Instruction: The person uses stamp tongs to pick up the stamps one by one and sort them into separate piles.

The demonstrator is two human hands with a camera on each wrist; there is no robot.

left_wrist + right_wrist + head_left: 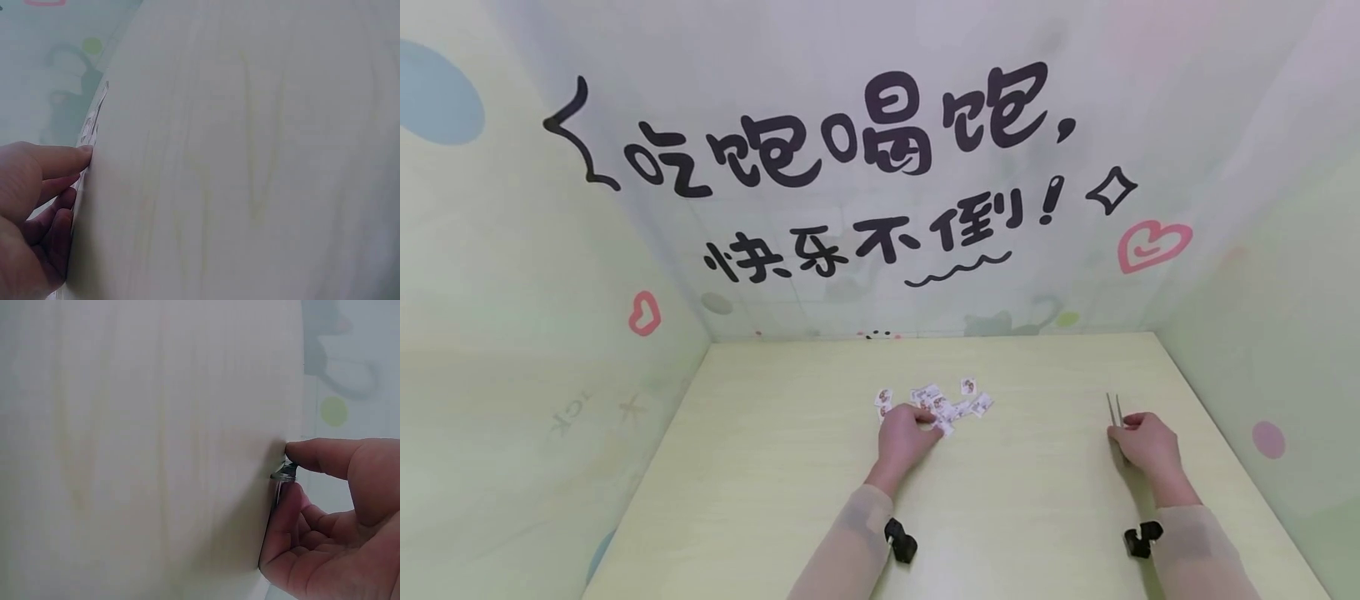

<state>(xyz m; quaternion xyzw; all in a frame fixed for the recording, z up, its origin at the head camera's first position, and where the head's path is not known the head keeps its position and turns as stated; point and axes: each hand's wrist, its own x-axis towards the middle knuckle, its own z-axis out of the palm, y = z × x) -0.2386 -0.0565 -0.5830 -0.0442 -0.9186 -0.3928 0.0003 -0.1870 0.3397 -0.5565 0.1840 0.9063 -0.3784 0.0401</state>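
Back wall (820, 42), then pale table (1030, 508) under it. My right hand (1152, 446) sits toward the table's right side, well apart from the pile of printed pieces (938, 407); thumb and fingers curled round metal tweezers (1110, 409), prongs slightly apart, nothing between the tips. Tweezers probably light, springy, smooth; best gripped along the shank, squeezing both prongs. My left hand (904, 435) is at the pile's near edge, touching it, thumb and forefinger bent with a narrow gap, other fingers tucked under; can't tell if a piece is pinched. Pieces lie mid-table toward the wall, mostly overlapping, one lone piece (968, 386) at the far side. Look like thin paper: likely near weightless, bendy, easy to crease or slide; take one by a free edge or corner.
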